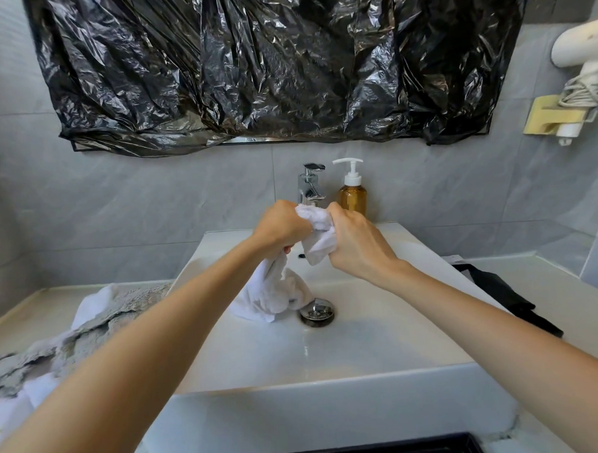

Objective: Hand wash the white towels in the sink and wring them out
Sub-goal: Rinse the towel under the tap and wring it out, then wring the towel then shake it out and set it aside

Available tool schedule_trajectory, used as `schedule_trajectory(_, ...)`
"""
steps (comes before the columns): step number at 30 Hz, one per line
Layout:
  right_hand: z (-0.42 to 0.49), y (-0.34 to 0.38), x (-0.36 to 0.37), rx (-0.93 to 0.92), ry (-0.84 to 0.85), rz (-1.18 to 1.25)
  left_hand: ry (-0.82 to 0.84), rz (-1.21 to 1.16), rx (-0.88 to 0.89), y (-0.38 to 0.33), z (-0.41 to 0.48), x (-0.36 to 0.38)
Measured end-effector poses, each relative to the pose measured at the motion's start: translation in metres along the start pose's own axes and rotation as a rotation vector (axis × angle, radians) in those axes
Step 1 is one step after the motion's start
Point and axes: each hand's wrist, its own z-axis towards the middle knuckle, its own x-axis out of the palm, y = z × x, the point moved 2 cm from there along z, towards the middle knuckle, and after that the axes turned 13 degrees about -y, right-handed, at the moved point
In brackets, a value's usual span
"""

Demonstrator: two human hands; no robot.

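Both hands hold one white towel (273, 292) above the white sink (381, 342). My left hand (282, 223) grips its upper part, and my right hand (356, 239) grips the bunched end beside it. Between the two fists the cloth is scrunched. The towel's loose lower part hangs down and touches the basin just left of the metal drain (317, 313). More white and grey towels (89, 324) lie heaped on the counter left of the sink.
A chrome faucet (310, 184) and an amber pump bottle (351, 193) stand behind the basin. A black cloth (506, 296) lies on the counter at the right. Black plastic (276, 63) covers the mirror. A hair dryer (581, 53) hangs on the right wall.
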Motion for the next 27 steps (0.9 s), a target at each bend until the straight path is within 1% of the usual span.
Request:
schedule_trajectory(3, 0.003, -0.004, -0.003, -0.011, 0.036, -0.012, 0.026, 0.026, 0.064, 0.009, 0.006, 0.003)
schedule_trajectory(6, 0.011, -0.015, 0.004, -0.011, 0.035, 0.024, 0.151, 0.066, 0.126, 0.019, 0.018, 0.006)
schedule_trajectory(8, 0.017, -0.021, 0.01, 0.059, 0.039, 0.125, 0.243, 0.006, 0.114, 0.029, 0.028, 0.005)
schedule_trajectory(10, 0.023, -0.026, 0.015, 0.123, 0.059, 0.261, 0.317, -0.039, 0.065, 0.042, 0.038, 0.0)
schedule_trajectory(12, 0.03, -0.034, 0.017, 0.177, 0.095, 0.39, 0.383, 0.05, 0.018, 0.057, 0.045, -0.006)
schedule_trajectory(13, 0.033, -0.037, 0.018, 0.189, 0.137, 0.426, 0.415, 0.071, -0.007, 0.063, 0.045, -0.009)
schedule_trajectory(14, 0.035, -0.04, 0.02, 0.183, 0.197, 0.424, 0.432, 0.04, -0.051, 0.066, 0.045, -0.011)
schedule_trajectory(17, 0.037, -0.041, 0.015, 0.142, 0.487, 0.253, 0.395, -0.254, -0.244, 0.059, 0.044, -0.022)
schedule_trajectory(19, 0.036, -0.036, 0.004, 0.126, 0.69, 0.171, 0.364, -0.357, -0.315, 0.04, 0.046, -0.035)
schedule_trajectory(21, 0.037, -0.029, -0.004, 0.127, 0.779, 0.161, 0.363, -0.428, -0.372, 0.017, 0.047, -0.048)
schedule_trajectory(22, 0.038, -0.025, -0.008, 0.173, 0.789, 0.192, 0.362, -0.462, -0.395, 0.004, 0.047, -0.056)
schedule_trajectory(24, 0.043, -0.014, -0.017, 0.278, 0.757, 0.327, 0.357, -0.528, -0.425, -0.02, 0.047, -0.071)
schedule_trajectory(27, 0.054, 0.008, -0.036, 0.409, 0.642, 0.587, 0.327, -0.638, -0.461, -0.052, 0.05, -0.093)
